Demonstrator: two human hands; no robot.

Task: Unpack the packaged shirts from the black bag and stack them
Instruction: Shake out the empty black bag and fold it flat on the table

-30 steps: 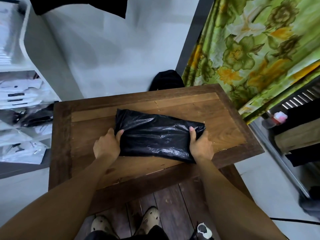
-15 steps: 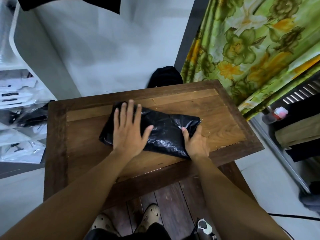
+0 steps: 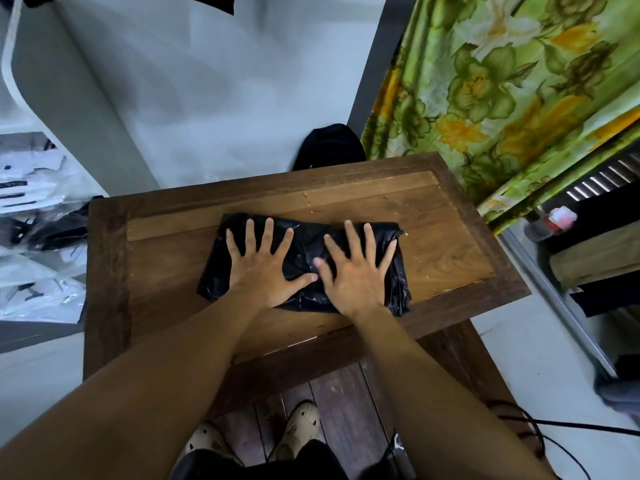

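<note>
Left hand (image 3: 265,268) and right hand (image 3: 356,277) lie flat, fingers spread and straight, gripping nothing, side by side with thumbs nearly touching. Under both palms lies the bag (image 3: 304,244), resting on the table (image 3: 450,258).

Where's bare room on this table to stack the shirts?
Bare table wood lies left of the black bag, out to the dark border, and right of it toward the curtain. Crowded middle: left hand and right hand press flat on the bag.

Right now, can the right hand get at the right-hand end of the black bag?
Probably yes: the right hand lies flat on the black bag, and nothing covers that end.
</note>
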